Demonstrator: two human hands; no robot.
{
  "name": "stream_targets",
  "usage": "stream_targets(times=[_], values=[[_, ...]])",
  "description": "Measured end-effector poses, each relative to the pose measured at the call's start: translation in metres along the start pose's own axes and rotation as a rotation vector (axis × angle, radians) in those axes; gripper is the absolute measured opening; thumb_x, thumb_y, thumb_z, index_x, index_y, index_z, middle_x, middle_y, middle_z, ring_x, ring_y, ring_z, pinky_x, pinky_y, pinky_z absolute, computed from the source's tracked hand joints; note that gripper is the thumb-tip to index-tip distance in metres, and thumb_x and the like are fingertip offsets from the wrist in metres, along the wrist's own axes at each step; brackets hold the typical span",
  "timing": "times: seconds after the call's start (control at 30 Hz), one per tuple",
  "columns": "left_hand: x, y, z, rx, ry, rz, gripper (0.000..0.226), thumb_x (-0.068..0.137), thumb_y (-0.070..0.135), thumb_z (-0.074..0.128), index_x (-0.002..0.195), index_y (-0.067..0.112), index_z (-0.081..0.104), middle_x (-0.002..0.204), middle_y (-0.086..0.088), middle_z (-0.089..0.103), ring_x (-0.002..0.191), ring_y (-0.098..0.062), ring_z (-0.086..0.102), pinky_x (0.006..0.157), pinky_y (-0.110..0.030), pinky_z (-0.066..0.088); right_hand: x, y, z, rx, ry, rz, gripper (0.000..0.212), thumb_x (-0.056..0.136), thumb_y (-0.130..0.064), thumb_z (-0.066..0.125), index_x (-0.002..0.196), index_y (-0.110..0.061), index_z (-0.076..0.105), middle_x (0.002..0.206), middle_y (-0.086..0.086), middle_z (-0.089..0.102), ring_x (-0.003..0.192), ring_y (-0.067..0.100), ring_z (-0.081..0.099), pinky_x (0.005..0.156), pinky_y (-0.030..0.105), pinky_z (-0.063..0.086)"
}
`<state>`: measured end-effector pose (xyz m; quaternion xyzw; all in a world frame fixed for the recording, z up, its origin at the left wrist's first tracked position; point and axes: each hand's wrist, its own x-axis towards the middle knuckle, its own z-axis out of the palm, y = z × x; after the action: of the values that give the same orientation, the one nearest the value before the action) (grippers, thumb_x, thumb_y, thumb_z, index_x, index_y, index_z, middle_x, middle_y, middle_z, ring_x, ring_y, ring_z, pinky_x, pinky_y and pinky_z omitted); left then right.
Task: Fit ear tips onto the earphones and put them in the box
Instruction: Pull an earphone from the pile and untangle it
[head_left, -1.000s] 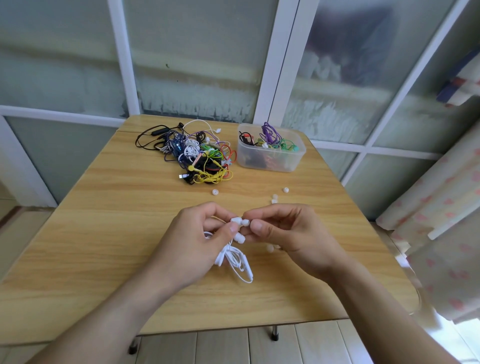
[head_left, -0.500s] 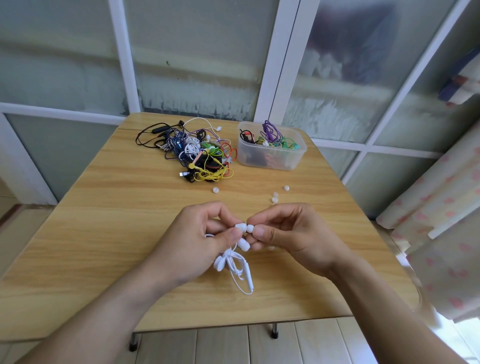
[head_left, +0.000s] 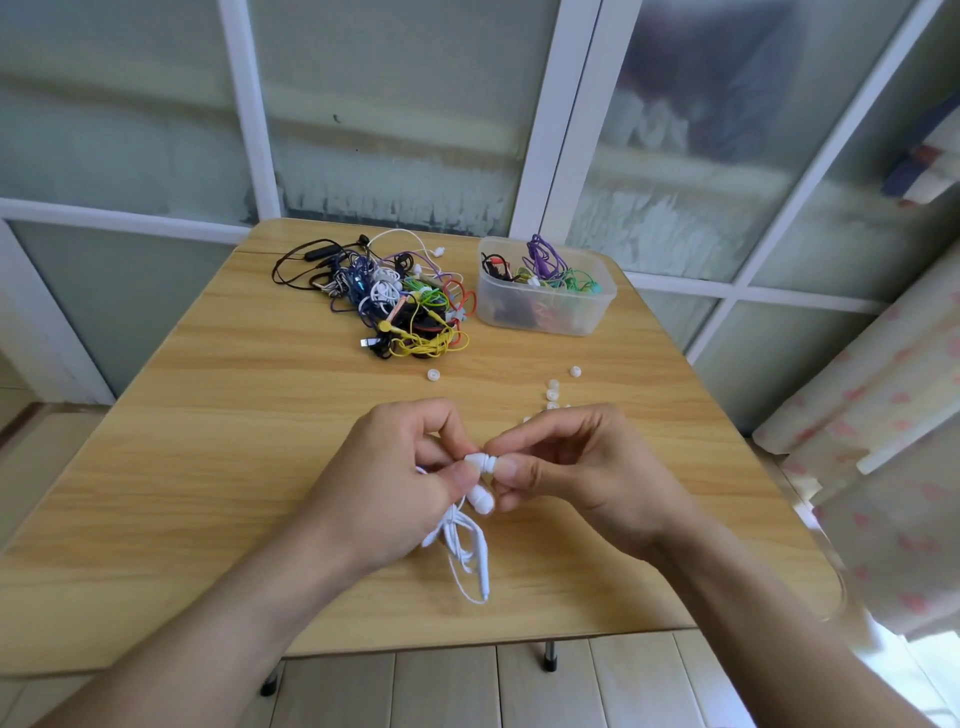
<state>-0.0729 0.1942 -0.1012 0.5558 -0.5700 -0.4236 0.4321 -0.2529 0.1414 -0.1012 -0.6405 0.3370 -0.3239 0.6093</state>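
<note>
Above the table's near middle, my left hand (head_left: 395, 478) grips a pair of white earphones (head_left: 470, 540); their cable hangs in loops below it. One earbud (head_left: 475, 460) is pinched at my fingertips, the other earbud (head_left: 481, 502) sticks out just beneath. My right hand (head_left: 571, 473) pinches a white ear tip (head_left: 489, 462) pressed against the upper earbud. Several loose white ear tips (head_left: 552, 389) lie on the wood beyond my right hand, one more ear tip (head_left: 433, 374) to their left. A clear plastic box (head_left: 545, 312) with coloured earphones inside stands at the far right.
A tangled pile of earphones (head_left: 400, 301) in black, white, yellow, green and red lies at the far middle of the wooden table (head_left: 208, 441). Frosted windows stand behind the table. A patterned curtain (head_left: 883, 441) hangs at the right.
My hands have closed together; the ear tip in my right fingers now sits against the upper earbud. The view has shifted slightly.
</note>
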Motion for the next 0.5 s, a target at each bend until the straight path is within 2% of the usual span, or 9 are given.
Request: stream_targets(times=[0.13,0.23,0.33,0.43,0.5], values=[[-0.002,0.002,0.002,0.243,0.168,0.19,0.023,0.081,0.0,0.067,0.07,0.016,0.056,0.063,0.012,0.071,0.055,-0.01,0.063,0.055,-0.029,0.048,0.002,0.003,0.009,0.24,0.049,0.115,0.019,0.069,-0.007,0.073,0.087,-0.003,0.076,0.08,0.019,0.072,0.067,0.02,0.069,0.059,0.025,0.055],[-0.001,0.0,0.002,0.355,0.282,0.281,0.023,0.076,0.001,0.07,0.07,0.018,0.056,0.063,0.015,0.069,0.055,-0.009,0.062,0.055,-0.036,0.048,0.003,0.003,0.016,0.322,0.091,0.154,0.025,0.07,-0.009,0.073,0.093,-0.001,0.073,0.08,0.016,0.072,0.066,0.017,0.067,0.056,0.023,0.052],[0.001,-0.002,0.0,0.361,0.331,0.282,0.025,0.075,-0.001,0.07,0.071,0.019,0.057,0.063,0.016,0.069,0.055,-0.007,0.062,0.054,-0.032,0.048,0.002,-0.001,0.021,0.22,0.134,0.071,0.032,0.073,-0.014,0.073,0.101,0.002,0.072,0.086,0.019,0.073,0.07,0.018,0.068,0.06,0.023,0.052],[0.0,0.0,0.0,0.284,0.287,0.244,0.025,0.079,-0.003,0.068,0.071,0.018,0.058,0.065,0.017,0.07,0.057,-0.004,0.064,0.052,-0.02,0.045,0.002,-0.003,0.019,0.004,0.171,-0.075,0.021,0.079,-0.008,0.074,0.098,0.002,0.073,0.083,0.015,0.075,0.071,0.016,0.07,0.062,0.023,0.053],[0.0,0.0,0.0,0.182,0.216,0.173,0.022,0.084,0.0,0.066,0.072,0.015,0.057,0.065,0.011,0.072,0.056,-0.011,0.066,0.053,-0.023,0.047,0.003,-0.004,0.016,-0.099,0.184,-0.143,0.016,0.078,-0.004,0.075,0.093,-0.003,0.075,0.077,0.008,0.075,0.065,0.012,0.069,0.061,0.021,0.052]])
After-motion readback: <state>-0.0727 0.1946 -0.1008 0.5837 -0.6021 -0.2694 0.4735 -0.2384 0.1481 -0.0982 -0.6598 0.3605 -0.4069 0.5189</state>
